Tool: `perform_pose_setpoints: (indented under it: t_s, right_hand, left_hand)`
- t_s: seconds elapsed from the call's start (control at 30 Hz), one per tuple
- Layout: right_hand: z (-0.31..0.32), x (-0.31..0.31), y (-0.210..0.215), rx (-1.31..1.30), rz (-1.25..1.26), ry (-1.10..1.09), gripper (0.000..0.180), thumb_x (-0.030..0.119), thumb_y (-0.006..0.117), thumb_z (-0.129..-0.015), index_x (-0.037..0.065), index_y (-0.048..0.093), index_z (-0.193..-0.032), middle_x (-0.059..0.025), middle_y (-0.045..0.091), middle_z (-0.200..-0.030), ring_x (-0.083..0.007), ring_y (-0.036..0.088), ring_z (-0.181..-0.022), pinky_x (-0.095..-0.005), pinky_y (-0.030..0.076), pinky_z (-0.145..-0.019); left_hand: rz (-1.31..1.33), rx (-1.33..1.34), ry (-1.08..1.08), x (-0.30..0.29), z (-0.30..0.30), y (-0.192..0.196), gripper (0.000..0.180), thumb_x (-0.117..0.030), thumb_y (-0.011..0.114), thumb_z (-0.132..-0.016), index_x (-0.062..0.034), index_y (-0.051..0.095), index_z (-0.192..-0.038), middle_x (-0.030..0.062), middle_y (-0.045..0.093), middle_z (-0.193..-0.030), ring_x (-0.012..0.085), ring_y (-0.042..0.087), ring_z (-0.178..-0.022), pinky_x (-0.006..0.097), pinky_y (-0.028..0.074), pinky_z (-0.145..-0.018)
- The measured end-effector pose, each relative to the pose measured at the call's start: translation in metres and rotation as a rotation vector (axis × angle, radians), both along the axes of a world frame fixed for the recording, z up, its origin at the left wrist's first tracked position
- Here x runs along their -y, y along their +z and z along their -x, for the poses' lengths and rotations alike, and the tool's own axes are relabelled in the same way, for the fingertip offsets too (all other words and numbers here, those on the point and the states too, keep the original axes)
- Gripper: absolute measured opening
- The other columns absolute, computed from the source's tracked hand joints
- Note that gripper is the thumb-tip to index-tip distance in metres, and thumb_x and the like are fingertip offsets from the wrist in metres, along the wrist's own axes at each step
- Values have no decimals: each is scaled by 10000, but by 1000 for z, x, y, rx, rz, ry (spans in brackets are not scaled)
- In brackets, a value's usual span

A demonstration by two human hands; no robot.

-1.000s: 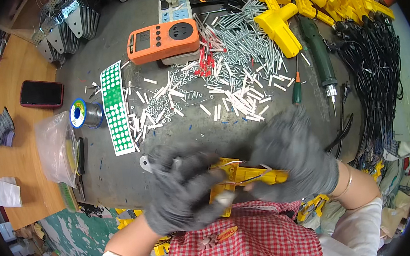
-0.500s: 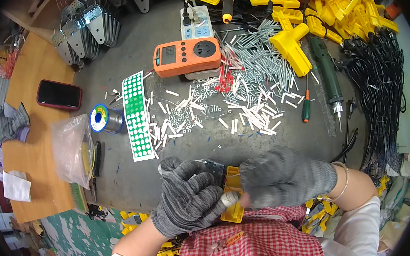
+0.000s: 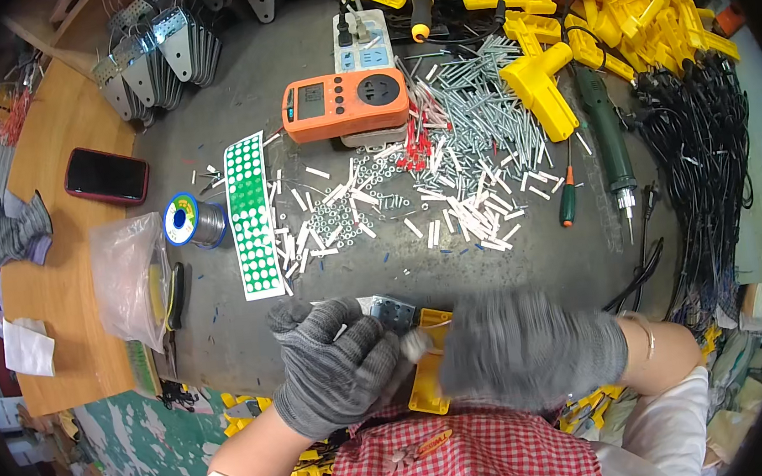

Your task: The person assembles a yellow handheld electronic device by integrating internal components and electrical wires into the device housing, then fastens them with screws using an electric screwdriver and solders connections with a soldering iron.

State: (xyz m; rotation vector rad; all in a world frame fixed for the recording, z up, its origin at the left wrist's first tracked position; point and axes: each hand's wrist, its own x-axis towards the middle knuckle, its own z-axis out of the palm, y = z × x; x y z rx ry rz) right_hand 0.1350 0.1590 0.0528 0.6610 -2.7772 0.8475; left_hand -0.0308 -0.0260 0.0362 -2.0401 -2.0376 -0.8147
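Since half a second ago both hands have come closer together over the yellow plastic part, and the right one is now blurred from quick motion.

The grey tabletop [image 3: 230,96] carries everything. Taking the orange meter [image 3: 345,106] as landmark: well below it, at the near edge, lies the yellow plastic part [image 3: 431,375], with a small metal bracket [image 3: 395,312] at its top end. The right hand [image 3: 529,348], in a grey knit glove, covers the right side of the part; its grip I cannot tell, because of the blur. The left hand [image 3: 339,370], also gloved, is clenched around the left side of the part and bracket. Right of the meter lies the green electric screwdriver [image 3: 608,138]. Left and below the meter is the green sticker sheet [image 3: 251,216]. Just below the meter lie scattered white sleeves [image 3: 452,213].

I judge the part light, stiff and a little smooth; it is best held by its long edges, away from the bracket.
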Motion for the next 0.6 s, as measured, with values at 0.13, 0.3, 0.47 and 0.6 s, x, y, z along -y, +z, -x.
perform_pose_setpoints:
  t_s: [0.13,0.3,0.47,0.6]
  right_hand:
    - [-35,57,0,274,579,373,347,286,582,-930,42,613,-1175,-93,646,-978,-210,642,-867,-362,510,-805]
    - [19,5,29,94,256,-278,285,195,544,-912,20,643,-1113,-73,623,-946,-248,616,-907,-374,506,-844]
    - [15,6,14,-102,-50,-35,295,194,572,-839,52,672,-1078,-85,643,-937,-254,624,-824,-390,511,-814]
    - [0,7,-5,-320,-114,21,240,192,586,-819,96,697,-1009,-105,658,-957,-276,628,-825,-423,507,-799]
  left_hand:
    - [-22,-118,104,-3,1,-3,190,-274,793,-703,-252,722,-878,-48,595,-781,217,538,-765,459,343,-747]
    - [-23,16,21,6,3,-7,246,-308,783,-647,-251,698,-870,-47,614,-801,225,582,-813,491,359,-728]
    - [19,236,-25,10,-6,4,256,-273,815,-593,-154,681,-776,-19,598,-788,243,579,-797,482,362,-706]
    - [5,326,-46,6,-2,17,183,-242,809,-686,-185,757,-852,-38,566,-743,218,522,-742,428,353,-723]
